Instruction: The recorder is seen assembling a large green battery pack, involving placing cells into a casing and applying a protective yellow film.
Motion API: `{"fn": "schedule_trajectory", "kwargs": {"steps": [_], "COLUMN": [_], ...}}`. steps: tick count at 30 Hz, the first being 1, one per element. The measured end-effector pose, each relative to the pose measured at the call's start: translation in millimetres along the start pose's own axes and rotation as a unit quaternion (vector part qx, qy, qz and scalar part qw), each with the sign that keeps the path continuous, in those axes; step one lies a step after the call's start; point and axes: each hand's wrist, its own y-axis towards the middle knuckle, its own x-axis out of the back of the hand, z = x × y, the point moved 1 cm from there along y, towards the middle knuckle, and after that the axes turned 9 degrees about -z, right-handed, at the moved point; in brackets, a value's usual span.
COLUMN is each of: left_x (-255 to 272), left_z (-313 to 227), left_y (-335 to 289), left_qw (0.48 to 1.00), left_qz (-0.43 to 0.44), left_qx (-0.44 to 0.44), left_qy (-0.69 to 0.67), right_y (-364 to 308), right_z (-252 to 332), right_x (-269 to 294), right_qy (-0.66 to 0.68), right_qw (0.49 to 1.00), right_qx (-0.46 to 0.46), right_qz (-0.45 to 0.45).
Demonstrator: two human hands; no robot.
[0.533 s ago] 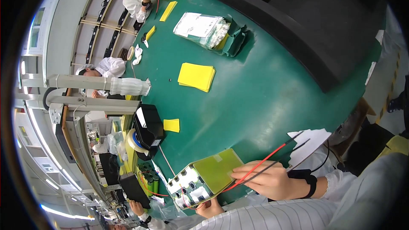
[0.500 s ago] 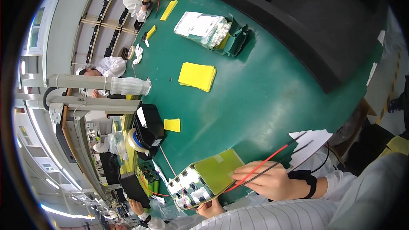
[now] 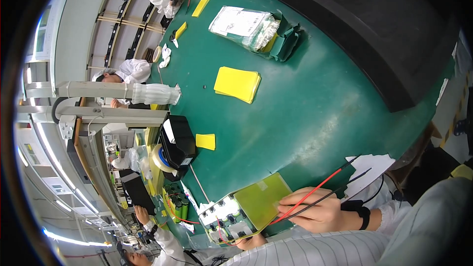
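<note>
A battery pack is tilted at the near edge of the table, its white-and-black cell side facing left and a yellow-green board on its top. My right hand grips the board's right edge, thumb and fingers closed together. A red wire and a black wire run from the pack up past these fingers to the right. My left hand is closed round the pack's lower edge; the pack hides part of its fingers. A torn white sheet lies just beyond my right hand.
On the green table are a stack of yellow sheets, a smaller stack, an opened package and a black tape dispenser. A large black tray fills the far right. At lower left, a co-worker's hand touches a black panel.
The whole view has shifted slightly, the table things now farther right. My hands keep the pack in much the same pose. At lower left, the co-worker's hand and black panel have moved up and left.
</note>
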Motion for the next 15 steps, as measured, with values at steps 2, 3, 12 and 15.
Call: {"fn": "schedule_trajectory", "kwargs": {"steps": [2,3,12,15], "left_x": [-0.3,-1.5,-10.9,-8.9], "left_z": [0.9,-0.5,-25.2,-23.1], "left_y": [-1.2,-1.6,-1.2,-0.5], "left_qw": [1.0,1.0,1.0,0.999], "left_qz": [0.005,0.005,0.005,0.016], "left_qx": [-0.008,-0.009,-0.01,-0.02], "left_qy": [0.005,0.004,-0.025,-0.028], "right_y": [-0.7,-0.9,1.8,1.5], "right_z": [0.1,0.4,0.9,2.7], "right_x": [-0.9,-0.8,2.3,1.4], "right_qy": [0.0,-0.001,-0.021,-0.004], "right_qw": [1.0,1.0,1.0,1.0], "right_qx": [0.002,0.004,0.016,-0.021], "right_qz": [-0.004,-0.007,0.014,0.001]}}
